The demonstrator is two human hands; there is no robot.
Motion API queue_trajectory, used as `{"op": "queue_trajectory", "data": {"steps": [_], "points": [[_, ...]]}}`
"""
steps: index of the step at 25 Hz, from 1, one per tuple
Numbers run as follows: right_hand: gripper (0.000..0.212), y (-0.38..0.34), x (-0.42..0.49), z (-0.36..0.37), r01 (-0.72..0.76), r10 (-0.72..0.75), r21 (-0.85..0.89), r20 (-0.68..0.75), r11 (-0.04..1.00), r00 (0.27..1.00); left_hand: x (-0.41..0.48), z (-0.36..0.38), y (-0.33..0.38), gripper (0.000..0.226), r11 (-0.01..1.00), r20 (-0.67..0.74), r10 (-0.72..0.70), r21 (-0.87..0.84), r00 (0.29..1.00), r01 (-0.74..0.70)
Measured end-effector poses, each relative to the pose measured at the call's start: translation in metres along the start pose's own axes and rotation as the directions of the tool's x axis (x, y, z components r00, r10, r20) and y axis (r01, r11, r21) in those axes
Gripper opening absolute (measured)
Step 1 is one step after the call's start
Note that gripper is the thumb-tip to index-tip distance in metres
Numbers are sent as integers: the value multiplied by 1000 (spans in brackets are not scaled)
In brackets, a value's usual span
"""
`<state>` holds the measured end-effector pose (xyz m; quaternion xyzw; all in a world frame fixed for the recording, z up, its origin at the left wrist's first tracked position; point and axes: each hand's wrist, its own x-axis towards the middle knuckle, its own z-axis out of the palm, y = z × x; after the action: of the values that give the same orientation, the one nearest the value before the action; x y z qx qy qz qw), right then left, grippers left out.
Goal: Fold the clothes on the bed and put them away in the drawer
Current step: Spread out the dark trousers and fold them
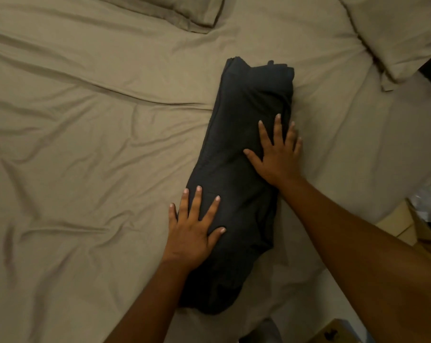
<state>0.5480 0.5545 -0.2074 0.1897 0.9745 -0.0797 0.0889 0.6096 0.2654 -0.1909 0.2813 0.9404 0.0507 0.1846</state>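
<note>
Fingers: spread flat on both hands, nothing gripped.
Left hand [193,229]: pressed on dark folded garment [244,169].
Right hand [277,154]: pressed likewise.
Garment: laid near bed's [85,144] right edge.

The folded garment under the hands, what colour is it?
Plain black or very dark, no visible pattern: the folded garment, seen in the head view.

Open sheet [85,169] lies left of the garment [241,169]; pillows [395,33] crowd the far side.

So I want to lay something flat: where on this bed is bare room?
Wide bare sheet left of the dark folded garment, below the upper-left pillow. Right of the garment is tighter: the right pillow and bed edge close in.
</note>
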Motion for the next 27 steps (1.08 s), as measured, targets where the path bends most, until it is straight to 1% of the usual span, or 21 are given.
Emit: {"op": "queue_trajectory", "data": {"steps": [2,4,5,6,7,8,9,11,14,16,19,21,22,23,24,25,26,27], "points": [[77,-10,-31,1,-41,38,81,38,996,999,-10,-6,-1,67,994,17,-22,-103,1000,23],[63,-15,-78,4,19,-24,63,81,998,996,-21,-14,-12,59,985,13,24,-173,1000,-22],[61,-14,-104,6,82,-83,20,78,996,993,-25,-18,-23,63,981,14,77,-178,997,-73],[67,-11,-127,6,162,-160,-25,68,986,985,-25,-23,-36,74,979,15,141,-153,990,-137],[75,-5,-143,7,250,-245,-56,71,967,967,-21,-30,-51,83,973,4,211,-92,978,-209],[80,5,-155,7,327,-321,-77,85,942,943,-14,-38,-64,86,959,-5,283,7,959,-283],[83,14,-165,9,392,-384,-84,101,916,918,-7,-44,-73,83,929,7,353,113,935,-352],[92,26,-178,8,495,-483,-81,128,865,866,9,-53,-87,80,830,72,493,261,867,-493],[97,29,-174,7,646,-630,-85,153,759,761,31,-61,-92,88,698,203,607,326,768,-638],[96,22,-160,7,701,-680,-134,173,700,712,43,-62,-90,86,636,254,643,349,723,-688],[89,9,-145,12,688,-668,-127,169,715,725,48,-59,-89,72,621,267,654,344,708,-704],[91,9,-153,15,708,-688,-83,183,701,702,40,-61,-92,67,614,265,676,313,688,-724],[89,9,-162,14,724,-704,-21,214,690,677,31,-64,-94,66,599,272,700,280,660,-750],[83,8,-174,9,725,-722,82,221,684,656,20,-67,-96,63,578,281,730,234,624,-782],[73,8,-187,2,681,-719,231,195,695,667,8,-70,-98,59,585,273,750,152,602,-797],[61,5,-196,-15,576,-677,413,155,706,719,-4,-77,-96,51,647,261,738,-9,623,-763],[48,1,-198,-35,375,-567,593,170,712,806,-13,-88,-91,41,736,259,676,-221,689,-639],[34,-1,-190,-53,149,-458,745,227,650,860,-15,-98,-84,33,800,302,571,-412,764,-435]]}}
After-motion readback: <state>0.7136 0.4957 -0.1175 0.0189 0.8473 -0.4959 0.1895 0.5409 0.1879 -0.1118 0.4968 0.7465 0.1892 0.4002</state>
